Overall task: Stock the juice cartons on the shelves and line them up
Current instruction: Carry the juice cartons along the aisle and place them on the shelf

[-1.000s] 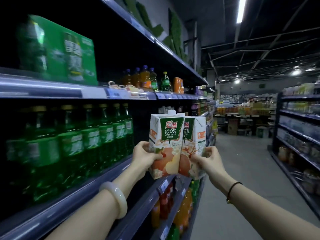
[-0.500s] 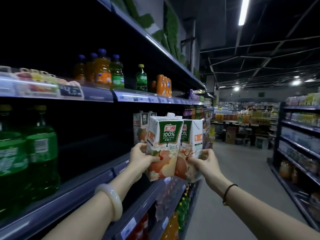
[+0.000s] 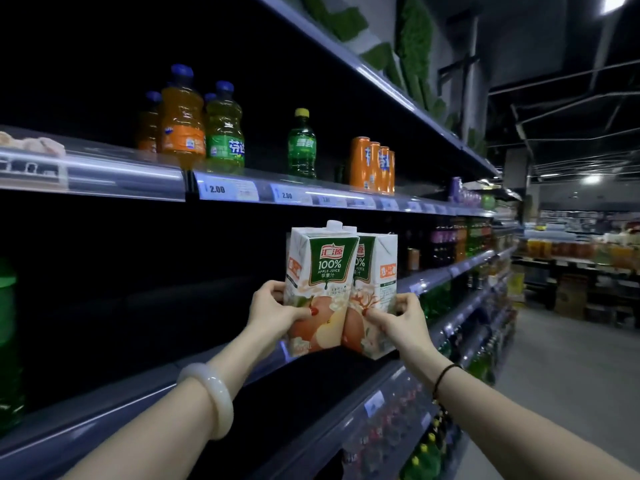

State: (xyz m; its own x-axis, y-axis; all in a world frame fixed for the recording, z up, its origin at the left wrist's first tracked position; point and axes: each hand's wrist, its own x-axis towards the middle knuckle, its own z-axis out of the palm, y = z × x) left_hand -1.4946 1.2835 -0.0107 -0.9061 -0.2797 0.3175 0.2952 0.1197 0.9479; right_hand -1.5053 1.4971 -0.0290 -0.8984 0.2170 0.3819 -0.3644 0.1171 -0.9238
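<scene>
Left hand: the left hand [image 3: 277,311] is closed on the lower half of the near white-and-green apple juice carton [image 3: 320,271], thumb across the printed front, fingers round the far side.
Right hand: the right hand [image 3: 398,318] grips the second white-and-green juice carton [image 3: 379,271] low down, fingertips pinching its front and right edge.
Cartons: both stand upright, pressed side to side, at the front lip of the grey-blue middle shelf [image 3: 104,414]; whether their bases rest on it or hang just above cannot be told.
Weight: sealed and full-looking, they are probably fairly heavy for one hand each, with liquid that shifts if tipped.
Stiffness: the paperboard walls look stiff at the corners but would likely dent under a hard squeeze on the flat faces.
Surface: the glossy coating may be slippery, so a wrap round two edges seems safer than a fingertip pinch.
Where to hold: low on the body, as now, keeps them steady; the white screw cap [image 3: 334,225] and folded top are poor places to grasp.
Placing: the dark shelf space behind the cartons looks free, so they could slide straight back, faces forward.
Wrists: a pale jade-like bangle [image 3: 211,393] on the left, a thin black band [image 3: 445,375] on the right.
Above: the upper shelf [image 3: 121,174] carries an orange soda bottle [image 3: 181,123], a dark green bottle [image 3: 302,147] and a row of orange cans [image 3: 372,166], well clear of the cartons.
</scene>
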